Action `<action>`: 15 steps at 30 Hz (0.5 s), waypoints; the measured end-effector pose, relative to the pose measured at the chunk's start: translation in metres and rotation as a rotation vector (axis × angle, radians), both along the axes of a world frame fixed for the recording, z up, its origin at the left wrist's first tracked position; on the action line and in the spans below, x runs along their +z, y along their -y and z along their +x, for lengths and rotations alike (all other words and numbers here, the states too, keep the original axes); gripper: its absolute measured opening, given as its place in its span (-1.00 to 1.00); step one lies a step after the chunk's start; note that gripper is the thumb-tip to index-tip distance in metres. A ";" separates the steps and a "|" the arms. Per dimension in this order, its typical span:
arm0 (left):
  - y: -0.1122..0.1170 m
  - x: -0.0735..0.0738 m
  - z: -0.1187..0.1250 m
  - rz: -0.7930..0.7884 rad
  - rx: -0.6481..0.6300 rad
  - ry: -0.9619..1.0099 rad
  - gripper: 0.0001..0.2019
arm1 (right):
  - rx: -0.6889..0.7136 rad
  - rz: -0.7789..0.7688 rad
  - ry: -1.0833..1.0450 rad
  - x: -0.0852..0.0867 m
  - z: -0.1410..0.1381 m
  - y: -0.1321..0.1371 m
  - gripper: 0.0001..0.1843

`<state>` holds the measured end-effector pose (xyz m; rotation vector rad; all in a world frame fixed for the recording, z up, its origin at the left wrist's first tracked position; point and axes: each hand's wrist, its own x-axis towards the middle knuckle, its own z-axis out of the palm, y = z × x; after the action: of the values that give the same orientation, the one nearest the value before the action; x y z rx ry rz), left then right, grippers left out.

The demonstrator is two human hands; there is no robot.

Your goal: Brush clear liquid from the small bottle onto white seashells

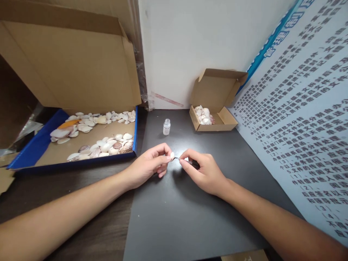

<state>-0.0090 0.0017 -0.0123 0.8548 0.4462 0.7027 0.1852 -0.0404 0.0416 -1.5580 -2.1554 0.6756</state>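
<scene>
Between the thumb and fingers of my left hand [156,159] is a small white seashell [172,155]. My right hand [203,168] is closed around a thin dark tool [176,158], perhaps a small brush; its kind is not clear. The tool's narrow tip points left and meets or nearly meets the shell, just above the grey tabletop [163,224]. Beyond both hands stands a small uncapped bottle [166,127] with a white label, upright. Most of the tool is hidden by my right fingers.
At left lies an open blue-sided cardboard box [81,136] with many seashells [108,146] in two groups, its lid raised. A smaller open cardboard box [217,127] at back right holds white shells [203,114]. A white panel [190,54] and a printed poster [307,127] border the table.
</scene>
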 end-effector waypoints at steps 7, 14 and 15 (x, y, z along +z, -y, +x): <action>0.001 0.002 0.001 -0.021 0.015 0.006 -0.88 | 0.043 -0.013 -0.062 -0.001 0.000 0.000 -0.87; 0.000 0.005 0.000 -0.056 0.017 0.007 -0.87 | 0.074 -0.026 -0.041 -0.001 0.001 0.003 -0.87; -0.001 0.005 0.000 -0.059 0.016 0.010 -0.88 | 0.038 -0.033 -0.001 -0.002 0.001 0.001 -0.87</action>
<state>-0.0087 0.0024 -0.0073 0.7923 0.4635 0.7051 0.1859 -0.0418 0.0399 -1.5368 -2.1882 0.7274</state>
